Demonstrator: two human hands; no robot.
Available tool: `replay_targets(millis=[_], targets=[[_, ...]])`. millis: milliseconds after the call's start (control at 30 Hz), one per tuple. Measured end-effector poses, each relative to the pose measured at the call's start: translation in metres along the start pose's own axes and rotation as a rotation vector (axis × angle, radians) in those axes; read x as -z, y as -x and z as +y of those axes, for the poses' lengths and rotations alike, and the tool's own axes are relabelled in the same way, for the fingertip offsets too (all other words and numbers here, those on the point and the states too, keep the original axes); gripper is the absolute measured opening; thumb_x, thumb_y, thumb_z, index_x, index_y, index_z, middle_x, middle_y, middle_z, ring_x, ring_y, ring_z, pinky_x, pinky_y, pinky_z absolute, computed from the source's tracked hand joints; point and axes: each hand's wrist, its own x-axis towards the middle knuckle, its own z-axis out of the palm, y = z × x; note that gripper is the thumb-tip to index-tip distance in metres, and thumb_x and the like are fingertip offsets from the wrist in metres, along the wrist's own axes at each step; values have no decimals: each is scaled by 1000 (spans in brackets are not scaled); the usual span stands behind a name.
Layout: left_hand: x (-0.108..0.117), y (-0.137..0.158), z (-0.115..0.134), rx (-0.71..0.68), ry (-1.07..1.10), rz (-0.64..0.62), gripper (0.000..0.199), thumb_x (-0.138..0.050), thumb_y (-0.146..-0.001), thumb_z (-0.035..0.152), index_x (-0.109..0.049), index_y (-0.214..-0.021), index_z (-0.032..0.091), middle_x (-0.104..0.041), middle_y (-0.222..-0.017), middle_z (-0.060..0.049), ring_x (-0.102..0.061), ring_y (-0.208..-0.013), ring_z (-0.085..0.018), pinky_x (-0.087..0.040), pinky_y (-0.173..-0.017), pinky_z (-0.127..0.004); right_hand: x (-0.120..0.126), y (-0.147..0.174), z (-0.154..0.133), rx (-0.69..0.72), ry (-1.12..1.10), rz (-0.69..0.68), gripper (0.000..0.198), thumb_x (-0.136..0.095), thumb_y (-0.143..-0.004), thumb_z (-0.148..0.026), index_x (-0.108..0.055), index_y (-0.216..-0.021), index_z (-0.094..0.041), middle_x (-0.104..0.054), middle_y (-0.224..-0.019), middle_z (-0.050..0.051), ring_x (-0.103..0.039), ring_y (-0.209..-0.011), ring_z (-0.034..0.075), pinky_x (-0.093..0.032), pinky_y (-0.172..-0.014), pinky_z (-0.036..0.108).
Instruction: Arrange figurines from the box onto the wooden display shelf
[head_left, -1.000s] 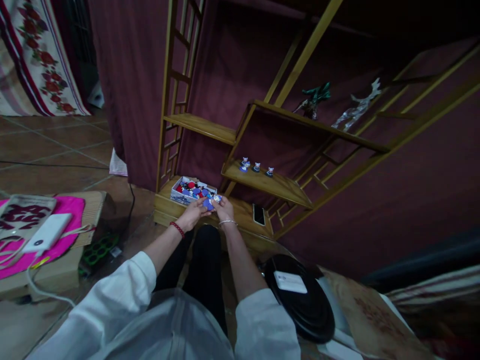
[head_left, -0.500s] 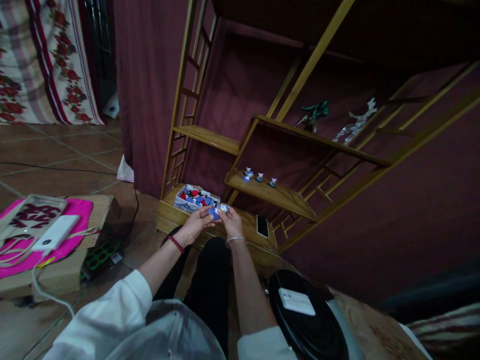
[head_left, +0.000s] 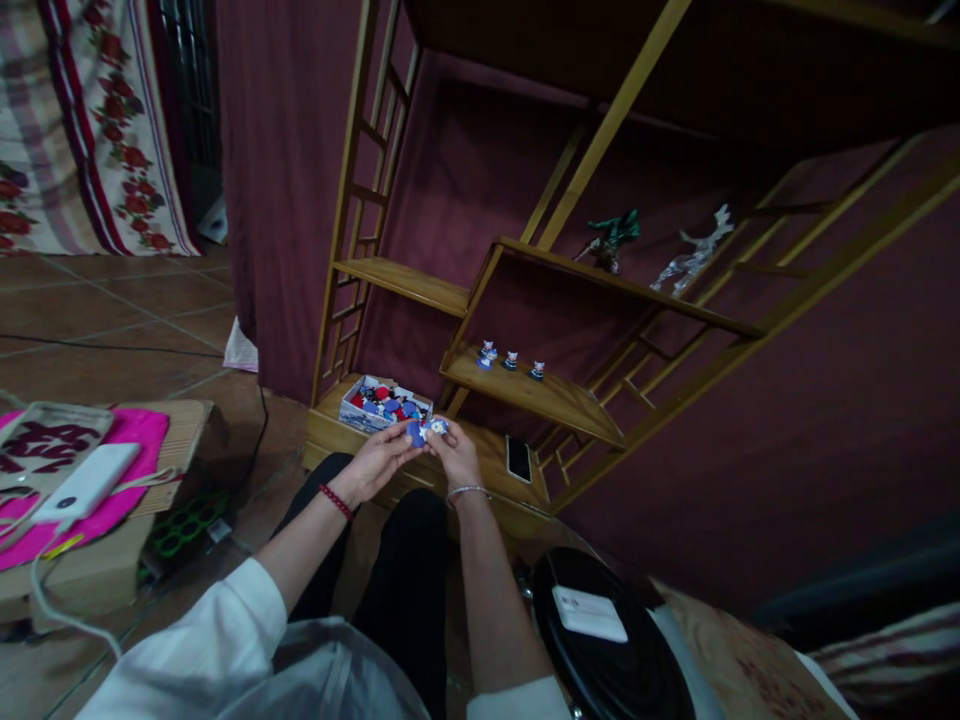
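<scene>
A small blue and white figurine (head_left: 417, 432) is held between both hands in front of the low shelf. My left hand (head_left: 377, 464) is closed on its blue, disc-like end. With its fingertips, my right hand (head_left: 456, 457) grips the other end, where white shows. Just behind the hands, an open cardboard box (head_left: 358, 417) is filled with several red, blue, black and white pieces. On the shelf board above and to the right stand a blue-based figurine (head_left: 486, 356) and two dark-based ones, a middle figurine (head_left: 511, 361) and a right figurine (head_left: 537, 371).
A phone (head_left: 518, 459) lies on the low shelf (head_left: 487, 470) right of my hands. Higher up stand a green statuette (head_left: 615, 238) and a clear one (head_left: 694, 250). A black round lid (head_left: 637, 670) is at lower right. Left, a white power bank (head_left: 88, 480) lies on pink cloth.
The whole view has shifted slightly, so the shelf and hands appear a little further left. Both hands still hold the figurine, with hardly any change of grip.
</scene>
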Motion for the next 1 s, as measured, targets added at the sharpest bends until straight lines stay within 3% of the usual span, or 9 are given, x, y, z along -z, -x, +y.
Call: replay_targets(millis=[400, 667, 1000], targets=[[12, -11, -11, 51, 44, 27, 29, -58, -74, 7, -60, -103, 11, -66, -91, -9, -62, -84, -16, -43, -88, -31, 6, -17, 21, -78, -2, -50, 46, -70, -55, -32, -61, -97, -17, -66, -82, 2, -59, -69, 12, -48, -64, 24], [13, -23, -13, 51, 57, -2, 27, -60, -75, 13, -59, -101, 11, -66, -90, -8, -63, -79, -15, -46, -76, -27, 5, -26, 16, -81, 52, -65, 44, -68, -56, -30, -60, -98, -17, -67, -87, 3, -61, -75, 14, -49, -68, 25], [19, -25, -13, 73, 104, 9, 22, -61, -75, 16, -60, -96, 11, -66, -88, -8, -63, -81, -17, -46, -76, -27, 1, -30, 18, -59, 43, -96, 40, -67, -59, -30, -60, -97, -17, -67, -87, 3, -61, -77, 14, -48, -70, 25]])
